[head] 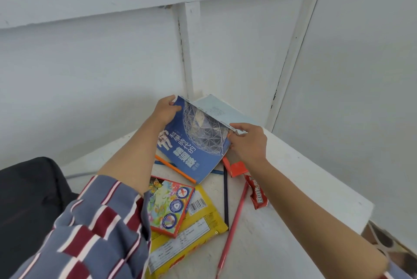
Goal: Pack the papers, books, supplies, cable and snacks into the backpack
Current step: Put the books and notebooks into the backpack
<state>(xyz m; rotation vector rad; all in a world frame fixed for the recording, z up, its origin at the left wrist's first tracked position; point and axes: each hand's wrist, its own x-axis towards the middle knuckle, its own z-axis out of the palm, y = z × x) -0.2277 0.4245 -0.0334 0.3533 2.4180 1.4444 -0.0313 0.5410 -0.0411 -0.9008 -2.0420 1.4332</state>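
The black backpack [29, 199] sits at the lower left of the frame, beside the white table [316, 188]. At centre the left hand [165, 110] grips the blue book [191, 150] by its upper left corner and the right hand [248, 143] pinches its right edge, the book tilted above the table. A pink pencil [234, 222] and red snack bar [257, 193] lie lower right.

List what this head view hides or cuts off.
Head view:
Black backpack: cut off by the left edge, opening unseen.
Yellow snack pack: partly under the colourful box and the striped sleeve.
Pale booklet: mostly behind the blue book.
Orange pencil: far end under the blue book.
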